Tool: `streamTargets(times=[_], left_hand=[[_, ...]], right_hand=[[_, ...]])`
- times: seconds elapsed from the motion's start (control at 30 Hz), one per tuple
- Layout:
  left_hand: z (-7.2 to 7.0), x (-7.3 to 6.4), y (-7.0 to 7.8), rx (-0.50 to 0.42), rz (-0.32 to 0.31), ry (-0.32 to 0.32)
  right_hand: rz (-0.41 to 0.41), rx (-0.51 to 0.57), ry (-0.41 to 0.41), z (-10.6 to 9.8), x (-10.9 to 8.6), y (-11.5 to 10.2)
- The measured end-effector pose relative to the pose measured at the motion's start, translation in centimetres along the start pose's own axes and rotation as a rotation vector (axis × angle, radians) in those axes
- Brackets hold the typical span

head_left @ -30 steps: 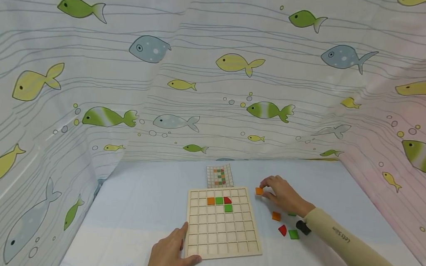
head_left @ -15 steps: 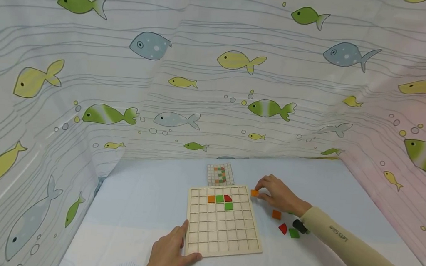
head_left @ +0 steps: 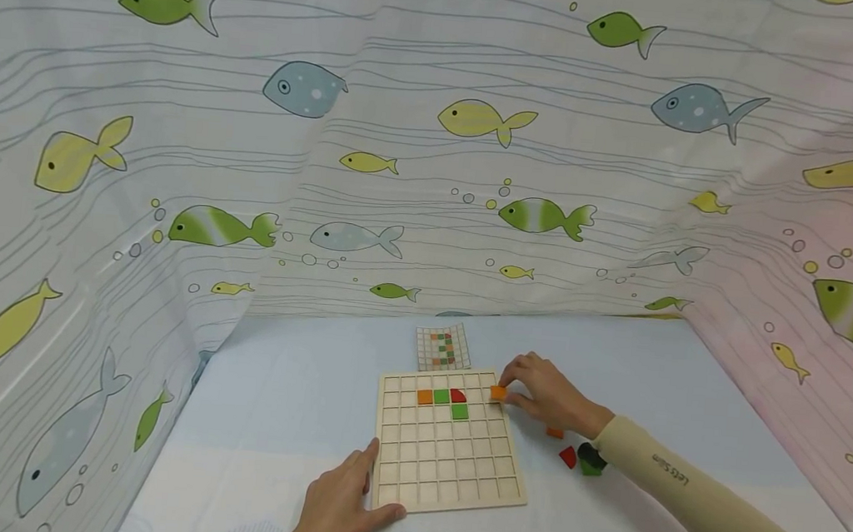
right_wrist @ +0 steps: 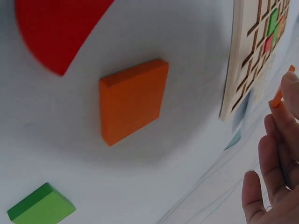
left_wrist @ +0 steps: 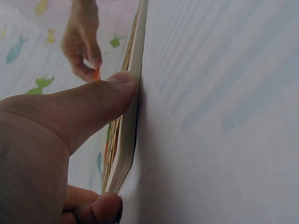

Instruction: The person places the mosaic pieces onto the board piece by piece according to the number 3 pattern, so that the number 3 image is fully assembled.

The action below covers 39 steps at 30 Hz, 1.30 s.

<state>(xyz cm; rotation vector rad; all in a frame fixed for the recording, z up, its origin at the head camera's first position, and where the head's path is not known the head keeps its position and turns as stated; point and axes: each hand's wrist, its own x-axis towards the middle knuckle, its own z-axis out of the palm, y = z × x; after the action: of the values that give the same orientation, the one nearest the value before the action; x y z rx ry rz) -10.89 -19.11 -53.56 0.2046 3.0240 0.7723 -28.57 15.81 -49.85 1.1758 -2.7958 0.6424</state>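
My right hand pinches an orange square tile between thumb and fingers, over the right edge of the wooden grid board. In the right wrist view the pinched tile shows edge-on. On the board's upper rows lie an orange square tile, a green square tile, a red quarter-round tile and another green square tile. At the near left corner my left hand touches the board, index finger along the left edge, thumb against the front edge.
A printed grid card lies behind the board. To the right are a loose orange tile, a red quarter-round tile, a green tile and a dark object by the right wrist. A fish-print curtain surrounds the table.
My right hand has moved left and slightly nearer with the orange tile, from beside the board to over its right edge. My left hand stays at the board's corner.
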Motion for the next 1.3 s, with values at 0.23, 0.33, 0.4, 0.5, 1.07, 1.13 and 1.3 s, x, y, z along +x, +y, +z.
streamTargets(times=[0.23, 0.33, 0.4, 0.5, 1.07, 1.13, 1.3], left_hand=[[0.0, -0.1, 0.0, -0.006, -0.004, -0.007], [0.0, -0.1, 0.0, -0.012, -0.006, -0.015], [-0.1, -0.1, 0.0, -0.015, -0.008, -0.022], [-0.1, -0.1, -0.1, -0.025, -0.011, -0.03], [0.1, -0.1, -0.3, -0.01, -0.004, -0.022], [0.1, 0.0, -0.3, -0.008, -0.002, -0.019], [0.0, 0.1, -0.2, -0.005, 0.002, -0.014]], right_hand=[[-0.05, -0.015, 0.006, 0.8, 0.2, -0.9], [-0.062, -0.008, 0.012, 1.1, 0.1, -1.5], [-0.065, -0.001, 0.01, 1.3, 0.2, -1.9], [-0.057, 0.018, -0.007, 1.5, 0.3, -2.6], [-0.07, 0.022, -0.064, 3.3, 0.8, -4.4], [-0.082, 0.015, -0.061, 3.4, 0.8, -4.5], [-0.103, -0.01, -0.052, 3.6, 1.0, -4.6]])
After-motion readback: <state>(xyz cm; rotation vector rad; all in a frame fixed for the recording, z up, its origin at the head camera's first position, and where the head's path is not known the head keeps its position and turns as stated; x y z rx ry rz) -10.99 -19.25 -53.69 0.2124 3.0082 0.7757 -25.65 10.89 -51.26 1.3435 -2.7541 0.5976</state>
